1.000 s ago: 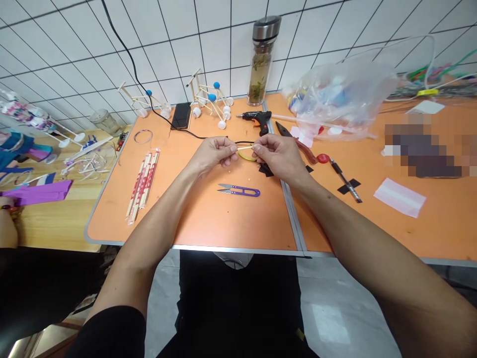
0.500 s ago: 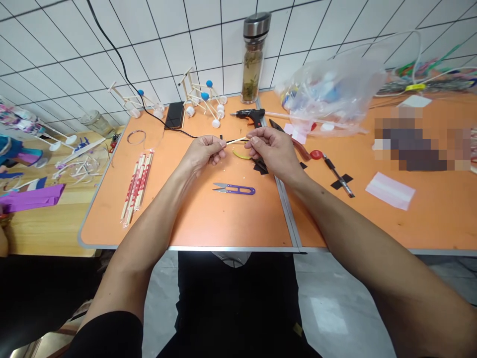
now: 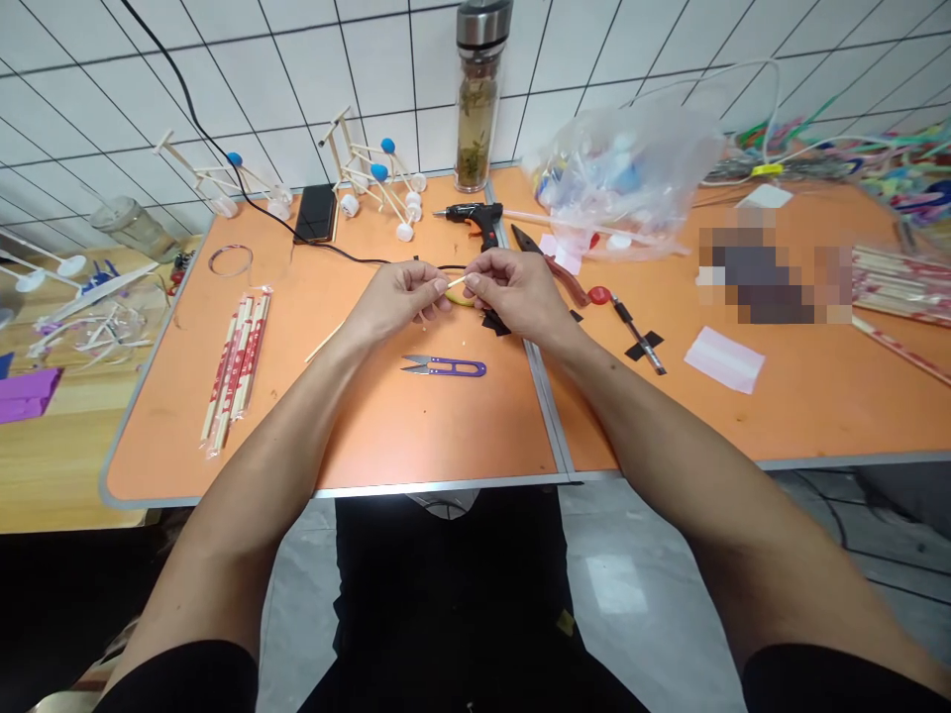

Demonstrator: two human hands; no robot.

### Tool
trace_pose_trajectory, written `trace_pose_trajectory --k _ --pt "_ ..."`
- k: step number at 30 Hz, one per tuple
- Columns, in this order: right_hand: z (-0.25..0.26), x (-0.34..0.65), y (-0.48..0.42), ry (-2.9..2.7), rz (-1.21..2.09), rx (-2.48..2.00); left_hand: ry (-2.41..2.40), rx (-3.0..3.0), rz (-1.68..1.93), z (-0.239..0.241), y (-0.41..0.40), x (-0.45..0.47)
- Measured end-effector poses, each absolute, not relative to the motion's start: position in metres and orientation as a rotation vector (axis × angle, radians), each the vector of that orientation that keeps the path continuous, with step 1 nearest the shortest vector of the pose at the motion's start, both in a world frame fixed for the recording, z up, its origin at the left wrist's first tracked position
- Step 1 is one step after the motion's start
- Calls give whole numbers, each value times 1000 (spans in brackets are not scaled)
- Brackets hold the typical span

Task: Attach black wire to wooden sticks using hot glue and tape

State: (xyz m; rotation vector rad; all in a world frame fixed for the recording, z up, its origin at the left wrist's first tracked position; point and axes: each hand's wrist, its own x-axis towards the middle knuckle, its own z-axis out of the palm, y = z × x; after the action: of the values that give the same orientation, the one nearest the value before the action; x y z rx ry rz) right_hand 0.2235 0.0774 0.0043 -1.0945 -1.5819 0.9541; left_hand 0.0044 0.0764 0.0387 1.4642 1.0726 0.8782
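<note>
Closed up since earlier: left hand (image 3: 401, 297) and right hand (image 3: 520, 292), both pinching thin pale wooden stick (image 3: 455, 283) above orange bench (image 3: 297, 416), just far of purple-handled snips (image 3: 446, 367). Fingertip adjustment, apparently; steady pinch required next.

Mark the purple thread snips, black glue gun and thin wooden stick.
purple thread snips (image 3: 447, 367): head view, purple handle.
black glue gun (image 3: 475, 212): head view, its body.
thin wooden stick (image 3: 456, 283): head view, exposed middle.
</note>
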Motion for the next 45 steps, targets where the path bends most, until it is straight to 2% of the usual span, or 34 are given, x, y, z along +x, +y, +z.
trace_pose_trajectory --k 8,17,27,40,45 --pt "19 232 76 -1630 1005 -1156 1125 1519 902 32 82 6" --pt "35 269 82 -1931 433 -1598 1473 1320 1163 36 110 -25" --pt "51 263 68 -2282 490 -2026 1482 1226 1137 36 106 -28" --pt "51 257 64 -2447 420 -2047 1503 1177 1104 34 105 -22" --pt "51 253 63 -2452 402 -2062 1560 1293 1111 17 114 -24"
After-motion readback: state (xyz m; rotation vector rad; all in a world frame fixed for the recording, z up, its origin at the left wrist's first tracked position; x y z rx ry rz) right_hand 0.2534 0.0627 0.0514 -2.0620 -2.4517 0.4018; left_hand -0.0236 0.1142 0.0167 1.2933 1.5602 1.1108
